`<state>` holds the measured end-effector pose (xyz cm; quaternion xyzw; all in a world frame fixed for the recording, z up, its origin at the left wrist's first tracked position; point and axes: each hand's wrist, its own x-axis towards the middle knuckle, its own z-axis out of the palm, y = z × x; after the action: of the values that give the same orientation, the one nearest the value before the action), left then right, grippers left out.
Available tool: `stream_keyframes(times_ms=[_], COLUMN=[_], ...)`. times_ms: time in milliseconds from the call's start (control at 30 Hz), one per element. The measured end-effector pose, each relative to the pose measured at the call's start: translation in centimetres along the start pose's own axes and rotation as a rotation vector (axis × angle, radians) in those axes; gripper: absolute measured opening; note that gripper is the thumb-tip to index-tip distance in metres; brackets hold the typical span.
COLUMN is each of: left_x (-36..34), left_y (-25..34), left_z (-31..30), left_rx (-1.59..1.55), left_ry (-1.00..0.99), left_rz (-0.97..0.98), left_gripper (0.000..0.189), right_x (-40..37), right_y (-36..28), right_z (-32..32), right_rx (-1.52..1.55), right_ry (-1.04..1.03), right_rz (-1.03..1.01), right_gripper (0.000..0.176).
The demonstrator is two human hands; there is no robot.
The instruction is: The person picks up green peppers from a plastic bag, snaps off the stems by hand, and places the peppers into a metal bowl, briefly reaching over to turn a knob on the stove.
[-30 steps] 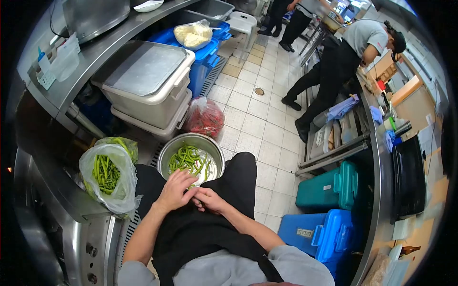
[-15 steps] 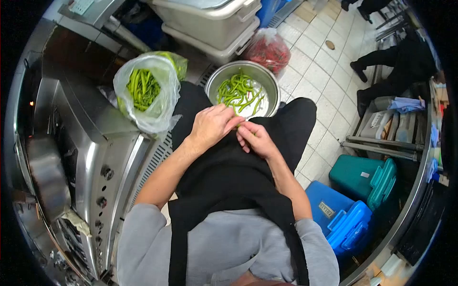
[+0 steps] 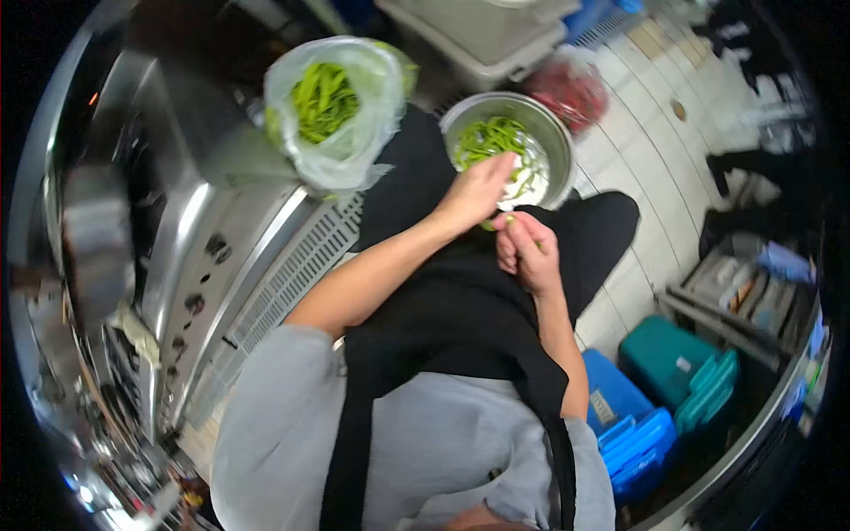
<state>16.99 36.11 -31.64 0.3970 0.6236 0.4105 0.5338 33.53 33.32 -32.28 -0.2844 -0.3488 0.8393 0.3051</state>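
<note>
My left hand [image 3: 481,188] reaches over the near side of a round metal bowl [image 3: 567,142], fingers pressed together and slightly blurred; what they hold, if anything, I cannot make out. Long green chili peppers [image 3: 491,137] lie inside the bowl. Just below it, over my lap, my right hand [image 3: 531,250] is closed around a green chili pepper [image 3: 486,226], most of which is hidden by the fingers. To the left, an open clear plastic bag [image 3: 341,164] is filled with more green peppers [image 3: 323,102].
Behind the bowl sits a bag of red chilies [image 3: 571,93] beside stacked grey tubs [image 3: 478,40]. A steel stove [image 3: 199,243] runs along the left. Blue [image 3: 624,411] and green bins [image 3: 677,363] stand on the right. Another person's dark-clad legs [image 3: 753,177] show at far right.
My hands have come apart from their shared pinch. The left has moved forward over the bowl, while the right stays over my lap with the pepper. The view has shifted and blurred.
</note>
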Motion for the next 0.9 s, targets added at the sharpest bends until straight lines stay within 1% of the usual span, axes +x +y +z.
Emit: stream_keyframes(times_ms=[33,67,133,200,233,267,300,333,367,400,433,467,533,567,600,667,700,733,800,833,867,900], left_x=[1.0,1.6,2.7,1.8,2.3,1.5,2.3,4.0,4.6,4.6,5.9,6.5,7.7,8.3,8.9,8.7,8.9,8.9,8.6,8.0,6.6,4.2], left_y=[-0.6,-0.4,0.1,2.8,2.7,4.1,3.2,0.9,-0.3,-0.6,-2.7,-3.7,-5.4,-6.0,-6.6,-5.9,-5.8,-5.3,-4.4,-4.7,-4.3,-3.2], left_z=[0.0,-0.3,-2.2,-5.8,-7.9,-10.4,-13.7,-17.7,-20.8,-22.8,-25.2,-26.1,-27.4,-27.5,-27.6,-26.6,-26.7,-26.7,-26.6,-26.4,-25.6,-24.3], left_rx=[-0.022,0.155,0.347,0.302,0.199,0.181,0.064,0.136,0.227,0.371,0.461,0.458,0.636,0.78,0.779,1.051,1.101,1.098,0.88,0.795,0.796,0.688], left_ry=[0.037,0.138,0.33,0.526,0.619,0.709,0.805,0.973,1.012,1.069,1.082,1.087,1.012,0.981,0.979,0.84,0.843,0.837,0.898,0.976,0.967,1.01], left_rz=[0.061,0.225,0.56,0.726,0.694,0.626,0.585,0.564,0.496,0.316,0.201,0.205,0.075,0.094,0.099,0.121,0.122,0.125,-0.051,-0.003,-0.003,0.062], left_gripper=[0.049,0.047,0.039,0.028,0.023,0.021,0.018,0.016,0.017,0.02,0.024,0.024,0.029,0.032,0.032,0.032,0.031,0.031,0.029,0.029,0.029,0.029], right_x=[0.2,0.3,0.3,0.2,0.3,0.4,0.5,0.7,0.9,1.1,1.3,1.4,1.4,1.5,1.4,1.4,1.5,1.4,1.1,1.2,1.5,1.7], right_y=[-0.1,0.1,0.4,0.2,0.3,0.3,0.3,0.3,0.3,0.4,0.5,0.6,0.9,1.2,1.5,1.7,1.8,1.7,1.3,1.2,1.2,1.3], right_z=[0.2,0.1,-0.2,-0.4,-0.6,-0.7,-0.6,-0.4,-0.3,-0.2,-0.2,-0.2,-0.3,-0.4,-0.7,-1.1,-1.3,-1.2,-1.0,-0.7,-0.7,-0.8], right_rx=[-0.021,-0.007,-0.05,-0.036,-0.047,-0.028,-0.018,-0.011,-0.013,-0.021,-0.029,-0.033,-0.106,-0.098,-0.098,-0.131,-0.131,-0.093,-0.062,-0.058,-0.052,-0.057], right_ry=[0.037,0.045,0.069,0.074,0.072,0.066,0.076,0.088,0.081,0.073,0.064,0.059,0.068,0.084,0.086,0.136,0.141,0.173,0.216,0.23,0.242,0.242], right_rz=[0.045,0.063,0.058,0.063,0.072,0.078,0.088,0.097,0.094,0.1,0.104,0.101,0.093,0.094,0.09,0.089,0.083,0.103,0.126,0.138,0.149,0.143], right_gripper=[0.025,0.025,0.025,0.025,0.025,0.025,0.025,0.026,0.026,0.025,0.025,0.025,0.023,0.021,0.021,0.019,0.019,0.019,0.018,0.018,0.019,0.018])
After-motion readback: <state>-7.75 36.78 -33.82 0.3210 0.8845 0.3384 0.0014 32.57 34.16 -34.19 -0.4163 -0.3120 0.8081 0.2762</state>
